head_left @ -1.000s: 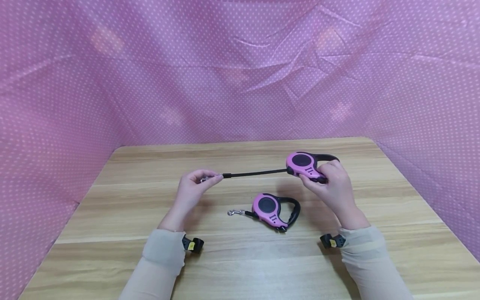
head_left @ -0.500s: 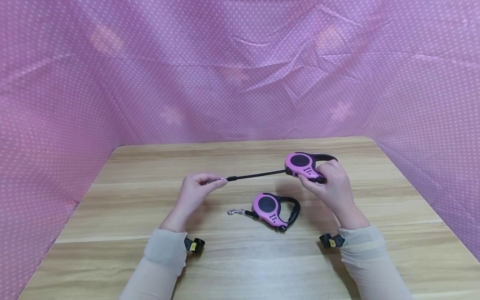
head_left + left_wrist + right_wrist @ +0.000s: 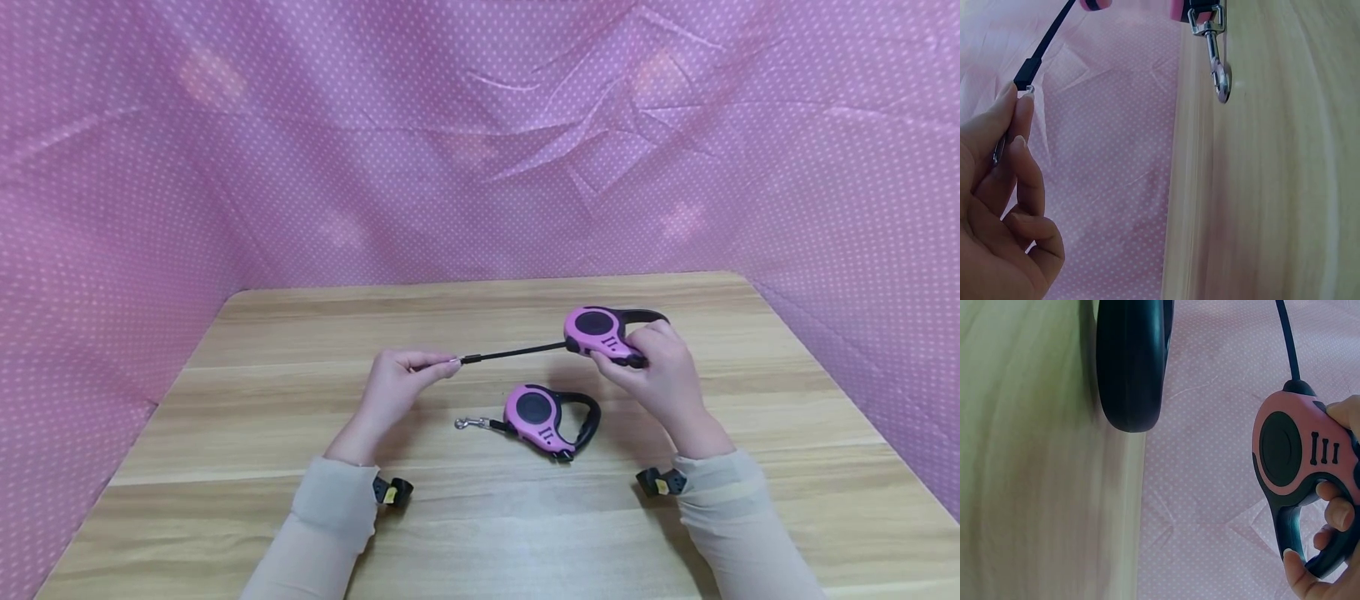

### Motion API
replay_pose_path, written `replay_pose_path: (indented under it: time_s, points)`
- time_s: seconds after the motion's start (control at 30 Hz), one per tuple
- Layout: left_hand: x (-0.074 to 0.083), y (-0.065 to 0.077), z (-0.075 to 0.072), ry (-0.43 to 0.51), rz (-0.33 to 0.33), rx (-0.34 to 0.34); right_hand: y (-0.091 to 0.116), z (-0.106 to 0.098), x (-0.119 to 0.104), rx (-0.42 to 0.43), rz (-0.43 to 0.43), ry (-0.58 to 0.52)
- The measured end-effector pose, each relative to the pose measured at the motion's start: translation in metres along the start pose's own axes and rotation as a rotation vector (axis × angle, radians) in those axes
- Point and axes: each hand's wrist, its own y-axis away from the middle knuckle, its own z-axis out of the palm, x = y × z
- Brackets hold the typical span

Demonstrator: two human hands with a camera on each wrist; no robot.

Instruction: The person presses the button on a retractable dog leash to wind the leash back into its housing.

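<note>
Above the table, my right hand [image 3: 663, 367] grips a pink and black retractable dog leash [image 3: 595, 322] by its body and handle; fingers pass through the handle loop in the right wrist view. A short black strap [image 3: 521, 350] runs out of it, taut, to my left hand [image 3: 397, 382]. There the thumb and forefinger pinch the metal clip [image 3: 999, 149] at the strap's end, mostly hidden by the fingers. A second matching leash [image 3: 534, 410] lies on the table between the hands, its silver clip [image 3: 471, 423] pointing left.
Both leashes are over a light wood-grain table [image 3: 300, 525]. Pink dotted cloth [image 3: 480, 150] hangs behind it and at both sides. A small black wrist camera [image 3: 396, 492] sticks out from the left sleeve, another wrist camera [image 3: 656, 482] from the right.
My left hand has shifted slightly right and down with the clip. My right hand and its leash have drifted slightly left, so the strap between them looks shorter. The leash on the table stays put.
</note>
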Motion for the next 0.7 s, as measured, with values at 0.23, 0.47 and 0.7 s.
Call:
replay_pose_path:
  time_s: [0.23, 0.47, 0.7]
  points:
    - [0.002, 0.001, 0.006, 0.045, -0.018, -0.026, 0.001, 0.002, -0.002, -0.018, 0.0, 0.007]
    - [0.004, 0.002, 0.013, 0.062, -0.036, -0.031, 0.0, 0.003, -0.003, -0.01, -0.021, -0.006]
    - [0.005, 0.004, 0.017, 0.077, -0.036, -0.019, 0.0, 0.005, -0.005, 0.007, -0.071, -0.017]
